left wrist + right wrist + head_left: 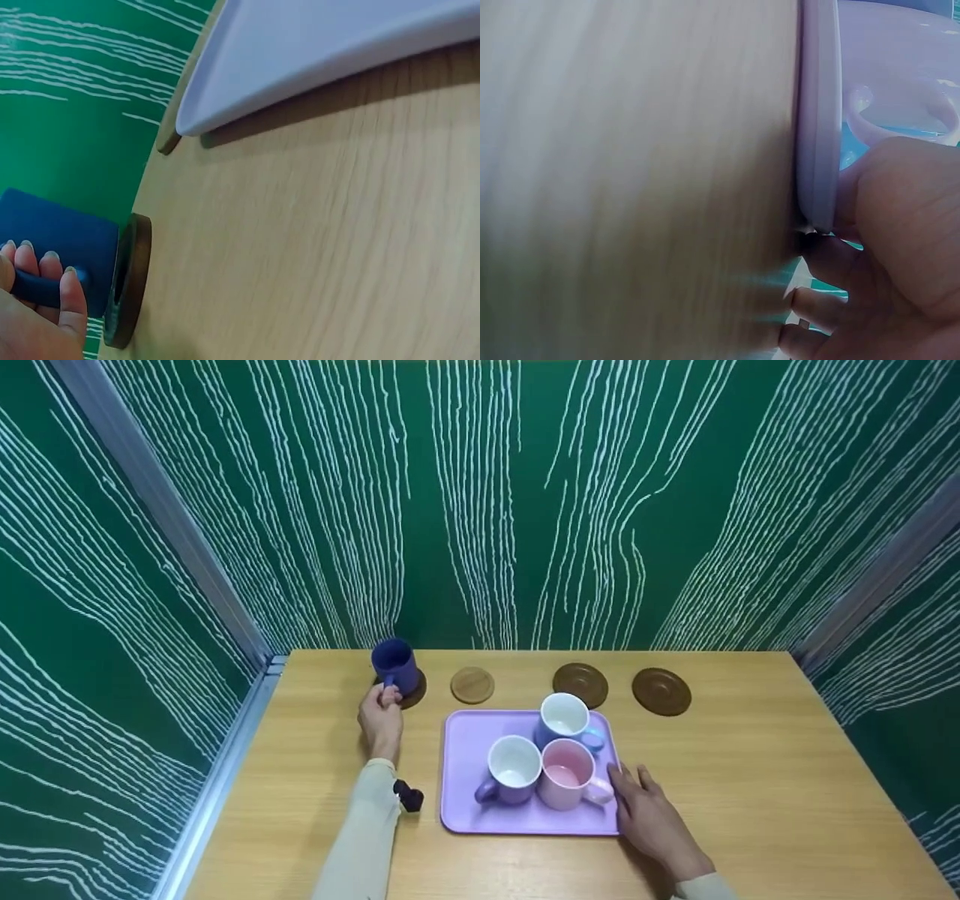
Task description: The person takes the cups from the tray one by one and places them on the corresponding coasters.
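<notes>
Toward the near edge of the tabletop, the lilac tray's right rim is held between the thumb and fingers of the right hand. Near that rim a pink mug is carried, with a purple mug to its left and a light-blue-handled mug behind. By the tabletop's far left corner, the handle of the blue mug is pinched by the left hand's curled fingers; the mug's body lies just beyond the grip, its base over a dark coaster; full contact cannot be told. Along the far edge, a pale coaster and two brown coasters are set.
</notes>
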Demonstrator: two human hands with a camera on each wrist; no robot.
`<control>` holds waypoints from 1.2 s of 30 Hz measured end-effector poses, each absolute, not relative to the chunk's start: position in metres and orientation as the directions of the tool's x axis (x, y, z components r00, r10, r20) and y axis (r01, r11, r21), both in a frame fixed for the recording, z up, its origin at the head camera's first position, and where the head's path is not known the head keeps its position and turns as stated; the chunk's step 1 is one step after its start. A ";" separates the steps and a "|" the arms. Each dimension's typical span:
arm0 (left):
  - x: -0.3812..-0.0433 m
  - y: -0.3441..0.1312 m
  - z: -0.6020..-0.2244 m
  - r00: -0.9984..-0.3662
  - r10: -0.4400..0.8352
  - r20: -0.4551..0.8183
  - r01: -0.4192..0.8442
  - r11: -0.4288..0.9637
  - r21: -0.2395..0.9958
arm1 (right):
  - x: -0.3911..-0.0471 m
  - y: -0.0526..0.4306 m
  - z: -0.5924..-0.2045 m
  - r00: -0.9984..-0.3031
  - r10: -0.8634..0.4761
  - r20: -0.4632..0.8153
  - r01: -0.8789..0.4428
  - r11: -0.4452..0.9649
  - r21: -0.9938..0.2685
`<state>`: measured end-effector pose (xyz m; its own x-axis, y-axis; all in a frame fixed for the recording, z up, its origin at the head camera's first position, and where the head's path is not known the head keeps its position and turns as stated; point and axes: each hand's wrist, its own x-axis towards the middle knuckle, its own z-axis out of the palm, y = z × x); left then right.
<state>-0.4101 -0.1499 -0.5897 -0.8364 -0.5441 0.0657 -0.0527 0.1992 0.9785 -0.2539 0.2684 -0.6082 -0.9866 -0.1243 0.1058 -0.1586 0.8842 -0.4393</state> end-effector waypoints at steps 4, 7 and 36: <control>-0.409 -0.153 -0.593 -0.827 -0.559 0.063 -0.064 0.205 0.977 | -0.253 0.267 -0.610 -0.986 -0.124 0.113 -0.162 0.883 -0.440; -0.409 -0.153 -0.594 -0.829 -0.557 0.061 -0.063 0.201 0.978 | -0.253 0.267 -0.610 -0.987 -0.121 0.103 -0.154 0.885 -0.439; -0.408 -0.157 -0.586 -0.884 -0.466 0.043 -0.067 0.218 0.974 | -0.259 0.269 -0.608 -0.994 -0.108 -0.015 -0.091 0.897 -0.432</control>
